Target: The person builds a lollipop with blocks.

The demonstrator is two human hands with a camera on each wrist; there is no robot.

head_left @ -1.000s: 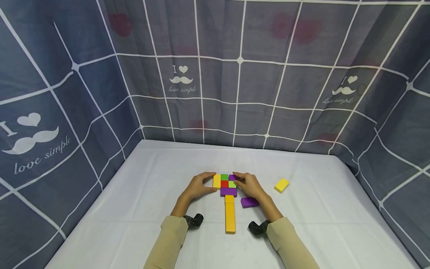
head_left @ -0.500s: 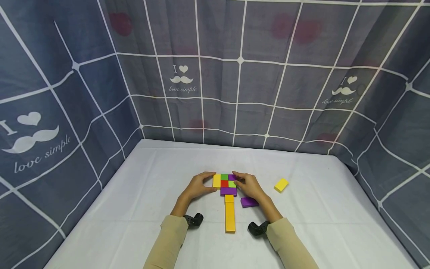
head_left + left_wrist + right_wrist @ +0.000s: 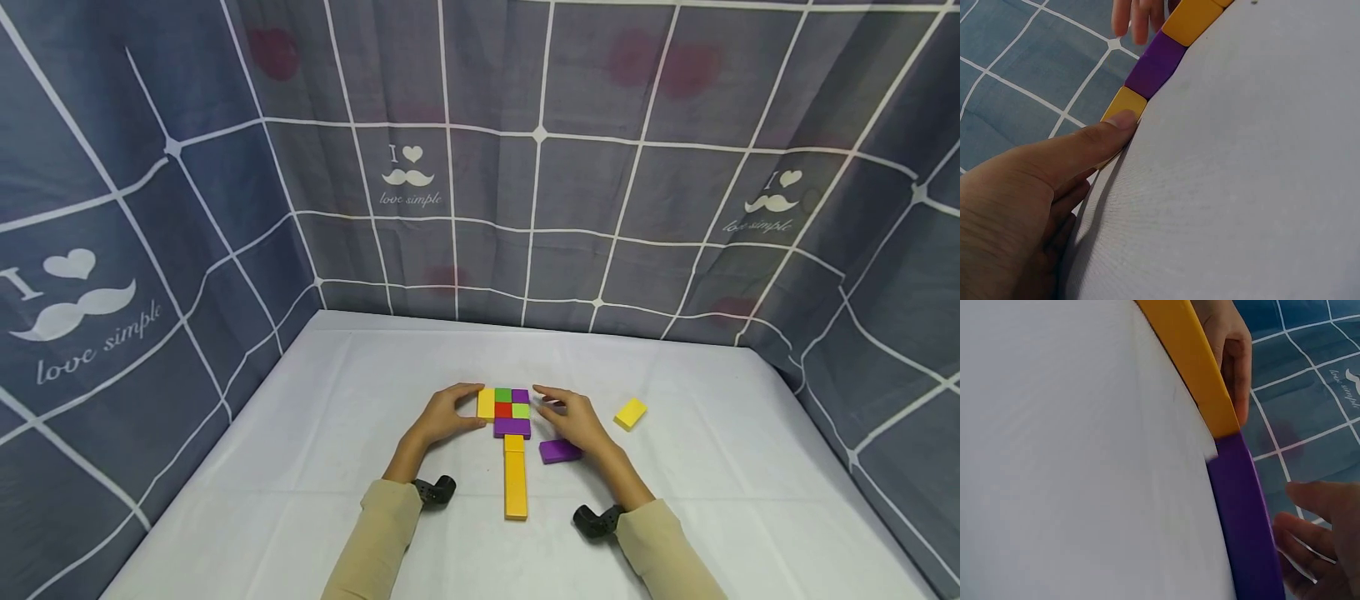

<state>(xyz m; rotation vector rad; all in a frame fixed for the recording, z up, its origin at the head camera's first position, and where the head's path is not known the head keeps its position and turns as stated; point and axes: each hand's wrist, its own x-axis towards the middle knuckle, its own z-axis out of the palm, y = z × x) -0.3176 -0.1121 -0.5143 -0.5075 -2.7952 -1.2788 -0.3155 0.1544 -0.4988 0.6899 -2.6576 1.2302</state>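
My left hand (image 3: pixel 442 418) grips the yellow block (image 3: pixel 486 404) at the left of a flat block pattern, its thumb on the near end (image 3: pixel 1124 103) and its fingers at the far end. To that block's right lie green (image 3: pixel 502 395), small purple (image 3: pixel 520 396), red (image 3: pixel 503 410) and light green (image 3: pixel 521 411) blocks. Below them lie a purple bar (image 3: pixel 512 428), a short yellow block (image 3: pixel 513 443) and a long yellow bar (image 3: pixel 515 485). My right hand (image 3: pixel 576 418) is just right of the pattern, fingers loosely bent, apart from the blocks and holding nothing.
A loose purple block (image 3: pixel 558 451) lies under the right wrist's near side. Farther right is a loose yellow block (image 3: pixel 630 413). Everything rests on a white-covered table (image 3: pixel 420 550), enclosed by grey-blue grid-patterned curtains (image 3: pixel 487 175).
My right hand has let go of the pattern's right side and moved a little to the right, uncovering the small purple and light green blocks. My left hand has kept its grip.
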